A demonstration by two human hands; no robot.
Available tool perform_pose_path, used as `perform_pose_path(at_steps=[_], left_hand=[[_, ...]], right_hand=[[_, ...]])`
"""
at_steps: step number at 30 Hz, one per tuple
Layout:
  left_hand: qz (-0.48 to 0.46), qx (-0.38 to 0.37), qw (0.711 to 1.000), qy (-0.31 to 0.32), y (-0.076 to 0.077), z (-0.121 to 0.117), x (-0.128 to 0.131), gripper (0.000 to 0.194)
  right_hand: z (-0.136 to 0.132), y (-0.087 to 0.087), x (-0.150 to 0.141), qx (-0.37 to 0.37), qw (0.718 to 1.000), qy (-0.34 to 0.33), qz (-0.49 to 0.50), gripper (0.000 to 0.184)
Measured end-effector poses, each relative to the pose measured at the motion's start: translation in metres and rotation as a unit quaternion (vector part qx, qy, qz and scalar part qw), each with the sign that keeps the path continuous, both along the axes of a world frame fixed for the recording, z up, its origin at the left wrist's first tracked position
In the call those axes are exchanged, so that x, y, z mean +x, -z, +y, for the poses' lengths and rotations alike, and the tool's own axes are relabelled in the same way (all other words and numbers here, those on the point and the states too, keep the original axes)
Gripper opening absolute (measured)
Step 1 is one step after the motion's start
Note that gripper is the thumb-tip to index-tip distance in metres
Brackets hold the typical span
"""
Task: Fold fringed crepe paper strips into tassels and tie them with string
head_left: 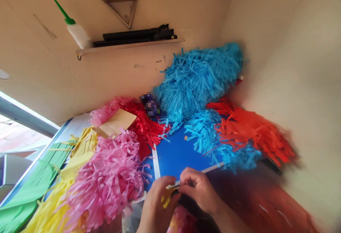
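Note:
My left hand (159, 201) is curled around a small piece of yellow tissue paper (166, 198) at the table's near edge. Its short loose ends hang inside the curl of the fingers. Right beside it, my right hand (199, 191) is closed, thumb and forefinger pinched at the paper's other end. What exactly lies between those fingertips is partly hidden. Below the hands, blurred pink and yellow paper (181, 218) shows near my lap. Left of my left hand, a big pink fringed paper bundle (109, 179) rests on the blue table (173, 151).
Blue fringe (199, 80) is heaped against the wall, with orange-red fringe (255, 130) to its right. Yellow fringe (50, 208) and green paper strips (32, 186) lie left. A brown paper piece (115, 122) sits behind the pink bundle. A wall shelf (133, 44) holds a green-nozzled bottle (78, 35).

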State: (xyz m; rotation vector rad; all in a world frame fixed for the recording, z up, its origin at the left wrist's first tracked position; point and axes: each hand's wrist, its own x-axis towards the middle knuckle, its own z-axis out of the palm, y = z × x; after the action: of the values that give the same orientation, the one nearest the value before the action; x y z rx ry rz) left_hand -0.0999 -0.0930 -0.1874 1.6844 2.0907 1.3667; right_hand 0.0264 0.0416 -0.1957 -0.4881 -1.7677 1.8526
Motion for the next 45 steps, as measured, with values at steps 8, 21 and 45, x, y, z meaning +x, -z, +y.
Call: perform_pose_path(at_steps=[8, 21, 45], left_hand=[[-0.106, 0.044, 0.986, 0.120, -0.017, 0.002, 0.003, 0.009], [-0.516, -0.002, 0.848, -0.121, -0.006, 0.009, 0.017, 0.030], [0.036, 0.081, 0.995, -0.032, 0.000, 0.015, 0.021, 0.005]], right_hand=[[-0.010, 0.001, 0.001, -0.306, 0.942, -0.141, 0.001, 0.042], [-0.006, -0.007, -0.002, 0.015, 1.000, 0.000, -0.009, 0.019], [-0.008, -0.003, 0.016, 0.255, 0.961, 0.108, -0.005, 0.016]])
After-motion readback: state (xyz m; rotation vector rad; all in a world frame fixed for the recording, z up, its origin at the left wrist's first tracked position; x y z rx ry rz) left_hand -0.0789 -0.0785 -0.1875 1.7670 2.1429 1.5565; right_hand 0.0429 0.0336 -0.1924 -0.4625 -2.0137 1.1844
